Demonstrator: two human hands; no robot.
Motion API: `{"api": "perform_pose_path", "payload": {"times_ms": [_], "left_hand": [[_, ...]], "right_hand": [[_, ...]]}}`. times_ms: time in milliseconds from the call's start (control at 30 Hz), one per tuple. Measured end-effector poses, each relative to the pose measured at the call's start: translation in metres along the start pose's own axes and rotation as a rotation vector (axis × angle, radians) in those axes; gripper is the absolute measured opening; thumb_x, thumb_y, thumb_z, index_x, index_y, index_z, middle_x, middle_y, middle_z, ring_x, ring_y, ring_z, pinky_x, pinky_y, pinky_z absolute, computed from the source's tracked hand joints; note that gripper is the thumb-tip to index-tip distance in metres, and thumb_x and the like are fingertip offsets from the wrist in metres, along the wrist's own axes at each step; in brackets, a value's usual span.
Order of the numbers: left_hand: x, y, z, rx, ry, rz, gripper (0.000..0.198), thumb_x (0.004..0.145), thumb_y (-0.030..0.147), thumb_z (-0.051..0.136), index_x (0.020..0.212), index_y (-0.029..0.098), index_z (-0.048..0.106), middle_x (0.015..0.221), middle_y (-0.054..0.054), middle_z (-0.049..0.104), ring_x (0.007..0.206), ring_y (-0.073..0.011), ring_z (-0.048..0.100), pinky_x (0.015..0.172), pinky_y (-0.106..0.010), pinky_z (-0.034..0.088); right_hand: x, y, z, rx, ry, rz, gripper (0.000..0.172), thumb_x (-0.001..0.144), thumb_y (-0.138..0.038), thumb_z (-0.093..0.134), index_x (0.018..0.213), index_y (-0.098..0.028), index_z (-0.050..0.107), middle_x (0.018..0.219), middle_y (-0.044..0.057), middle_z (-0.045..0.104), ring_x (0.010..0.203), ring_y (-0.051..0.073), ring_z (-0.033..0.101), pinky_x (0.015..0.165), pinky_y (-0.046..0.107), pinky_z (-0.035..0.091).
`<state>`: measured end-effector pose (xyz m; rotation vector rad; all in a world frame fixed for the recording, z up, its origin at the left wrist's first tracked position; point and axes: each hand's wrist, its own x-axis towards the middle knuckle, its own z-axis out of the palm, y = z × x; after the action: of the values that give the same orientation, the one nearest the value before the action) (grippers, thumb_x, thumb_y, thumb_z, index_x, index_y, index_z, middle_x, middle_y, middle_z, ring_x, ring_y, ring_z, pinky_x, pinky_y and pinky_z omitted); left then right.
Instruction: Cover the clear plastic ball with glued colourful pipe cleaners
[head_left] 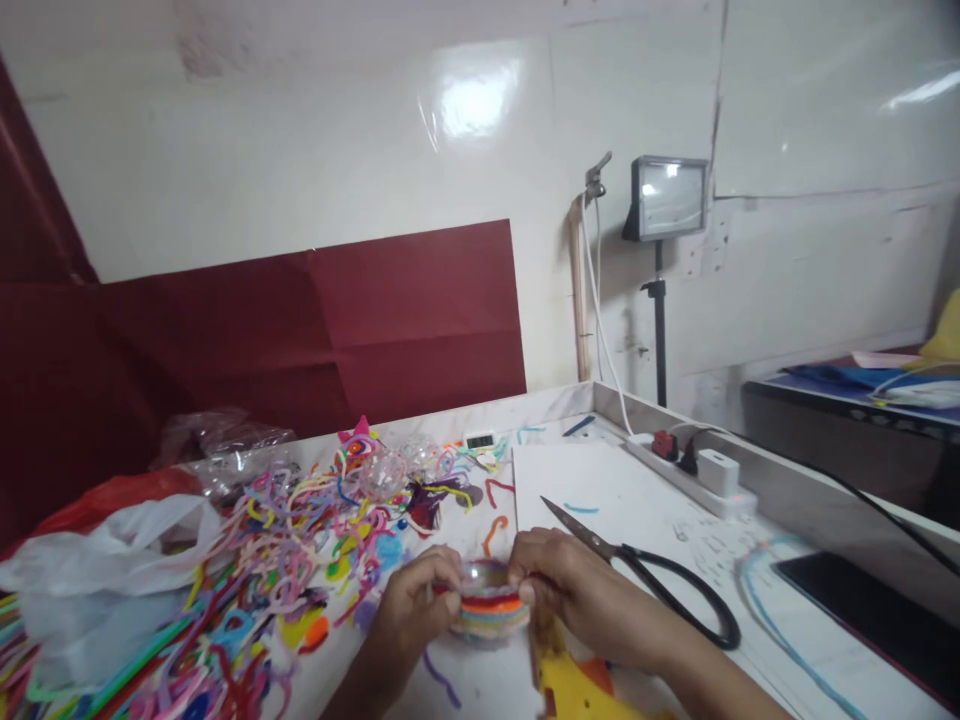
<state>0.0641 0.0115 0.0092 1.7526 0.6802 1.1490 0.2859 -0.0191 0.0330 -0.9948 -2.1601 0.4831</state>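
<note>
A small round clear container [491, 622], wrapped in red, orange, blue and yellow bands that look like pipe cleaners, is held between both hands and slightly blurred. My left hand [420, 600] pinches its rim on the left side. On the right side, my right hand [559, 575] grips the rim with thumb and fingers. Below the right wrist lies a yellow object [566, 680], partly covered by the arm; its kind is unclear. Scissors [637, 565] with black handles rest beside the right forearm. An orange pipe cleaner piece [495, 533] lies just beyond the container.
Tangled coloured pipe cleaners [285, 540] and a white plastic bag [112, 590] cover the left side. At right are a power strip [694, 480], a dark phone [870, 620] and a blue strand [780, 625]. A raised table edge [817, 500] runs behind them. A lamp [670, 198] stands beyond.
</note>
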Motion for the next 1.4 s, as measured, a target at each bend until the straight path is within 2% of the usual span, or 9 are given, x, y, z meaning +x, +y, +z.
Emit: {"api": "perform_pose_path", "payload": {"times_ms": [133,267,467,600,733,867,1000,1233,1400], "left_hand": [[-0.002,0.001,-0.005,0.035,0.045,-0.007,0.01,0.075,0.024,0.059,0.081,0.019,0.065,0.088,-0.005,0.06,0.094,-0.0255,0.054,0.083,-0.033,0.038],[-0.001,0.006,-0.007,0.167,0.121,0.116,0.02,0.08,0.024,0.053,0.095,0.021,0.065,0.101,-0.007,0.064,0.104,-0.0276,0.054,0.093,-0.038,0.038],[-0.001,0.012,0.006,0.771,0.208,0.367,0.016,0.077,0.023,0.063,0.092,0.023,0.067,0.101,-0.008,0.068,0.105,-0.0312,0.054,0.097,-0.047,0.033],[-0.004,0.011,0.013,0.93,0.153,0.383,0.01,0.075,0.018,0.067,0.084,0.023,0.066,0.085,-0.004,0.071,0.102,-0.0308,0.057,0.102,-0.05,0.021],[-0.004,0.01,0.012,1.015,0.101,0.33,0.008,0.08,0.016,0.063,0.073,0.02,0.063,0.076,-0.003,0.067,0.091,-0.0264,0.061,0.1,-0.048,0.022],[-0.003,0.012,0.012,0.956,0.05,0.283,0.015,0.082,0.013,0.058,0.07,0.02,0.063,0.072,-0.002,0.065,0.082,-0.023,0.061,0.098,-0.046,0.025],[0.0,0.011,0.012,0.793,0.075,0.24,0.009,0.079,0.015,0.063,0.074,0.02,0.068,0.076,-0.003,0.068,0.083,-0.0246,0.062,0.099,-0.047,0.026],[0.003,0.006,0.012,0.468,0.22,0.116,0.015,0.07,0.013,0.063,0.073,0.021,0.075,0.082,-0.007,0.072,0.087,-0.0269,0.062,0.09,-0.043,0.042],[0.006,0.001,0.008,0.329,0.319,0.031,0.013,0.066,0.016,0.064,0.07,0.019,0.076,0.08,-0.007,0.072,0.084,-0.0269,0.063,0.08,-0.037,0.047]], "right_hand": [[0.006,-0.015,-0.002,-0.138,0.025,0.009,0.02,0.087,-0.011,0.047,0.07,-0.018,0.055,0.074,0.001,0.06,0.072,0.015,0.053,0.067,0.025,0.034],[0.011,-0.027,0.002,-0.333,0.03,0.084,0.021,0.084,-0.005,0.047,0.074,-0.018,0.059,0.079,0.002,0.064,0.074,0.016,0.054,0.07,0.027,0.032],[0.019,-0.031,0.023,-0.585,0.054,0.113,0.025,0.078,0.001,0.049,0.082,-0.018,0.064,0.09,0.006,0.068,0.082,0.021,0.055,0.075,0.034,0.028],[0.022,-0.025,0.04,-0.628,0.114,0.049,0.021,0.08,-0.002,0.052,0.082,-0.019,0.064,0.086,0.004,0.067,0.081,0.021,0.054,0.071,0.033,0.026],[0.022,-0.023,0.048,-0.592,0.157,0.054,0.019,0.081,-0.001,0.054,0.079,-0.018,0.064,0.084,0.004,0.067,0.078,0.02,0.054,0.069,0.033,0.026],[0.019,-0.022,0.048,-0.561,0.159,0.066,0.02,0.082,0.0,0.055,0.078,-0.017,0.063,0.083,0.003,0.066,0.078,0.019,0.054,0.069,0.033,0.025],[0.014,-0.017,0.048,-0.451,0.218,0.042,0.017,0.087,-0.006,0.055,0.079,-0.019,0.062,0.083,0.001,0.064,0.078,0.018,0.055,0.07,0.031,0.027],[0.008,-0.011,0.046,-0.355,0.333,-0.065,0.014,0.087,-0.008,0.054,0.091,-0.02,0.061,0.089,0.005,0.063,0.079,0.019,0.056,0.072,0.031,0.032],[0.006,-0.008,0.04,-0.276,0.408,-0.083,0.018,0.086,-0.006,0.052,0.091,-0.021,0.06,0.087,0.004,0.065,0.079,0.019,0.058,0.073,0.032,0.034]]}}
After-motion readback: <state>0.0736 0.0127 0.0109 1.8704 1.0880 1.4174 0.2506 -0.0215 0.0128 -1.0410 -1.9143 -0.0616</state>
